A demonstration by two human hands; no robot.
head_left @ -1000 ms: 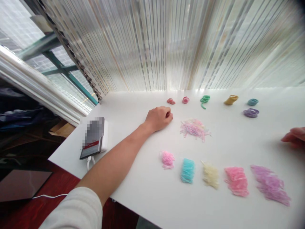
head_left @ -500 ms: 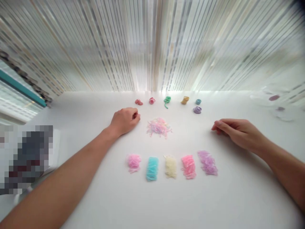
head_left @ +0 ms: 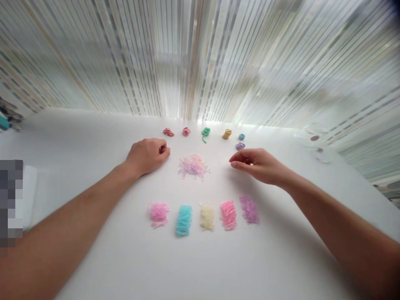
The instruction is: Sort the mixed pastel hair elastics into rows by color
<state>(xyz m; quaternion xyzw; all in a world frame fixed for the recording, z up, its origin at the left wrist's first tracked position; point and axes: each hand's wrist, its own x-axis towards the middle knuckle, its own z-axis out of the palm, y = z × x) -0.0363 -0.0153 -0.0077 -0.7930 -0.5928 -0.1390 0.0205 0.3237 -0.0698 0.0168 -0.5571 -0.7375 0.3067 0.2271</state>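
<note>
A loose mixed heap of thin pastel elastic bands (head_left: 193, 166) lies mid-table. My left hand (head_left: 146, 155) rests just left of it, curled into a loose fist with nothing visible in it. My right hand (head_left: 258, 165) hovers low to the right of the heap, fingers together and pointing left, thumb under them, holding nothing I can make out. In front lie sorted heaps: pink (head_left: 158, 212), blue (head_left: 183, 220), cream (head_left: 207, 216), deeper pink (head_left: 228, 214), purple (head_left: 249, 208).
At the back of the white table (head_left: 93, 137) sit small bundles of thicker bands: red (head_left: 168, 132), pink (head_left: 186, 131), green (head_left: 205, 133), yellow (head_left: 226, 133), teal (head_left: 241, 136), purple (head_left: 240, 146). A blurred device (head_left: 12, 200) lies at the left edge. A striped curtain hangs behind.
The view has swung right and the device slid to the left edge. My right hand has moved left toward the mixed heap. My left hand has stayed put.
</note>
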